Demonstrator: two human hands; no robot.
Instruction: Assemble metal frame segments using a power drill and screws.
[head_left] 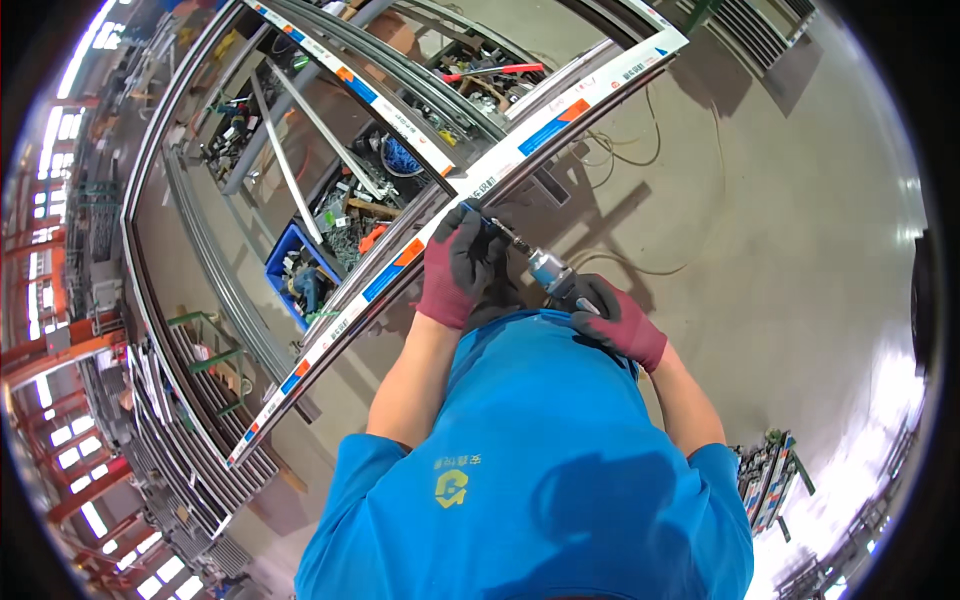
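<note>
Currently right hand (620, 320) grips silver-blue drill (547, 268); left hand (460, 262) at white-taped frame (545, 137), grip unclear. Grey floor (790, 240), bars (216, 262) around.

Large rectangular window-type frame (550, 125), dark profiles, faces covered in white film with blue and orange blocks. Lies roughly flat, raised above floor; near edge slants lower left to upper right, crossbar meeting it partway along. Drill-like power tool (549, 272), grey-blue and black, slim metal nose, in right hand (622, 325); nose tilted toward frame's near edge, contact unclear.
</note>
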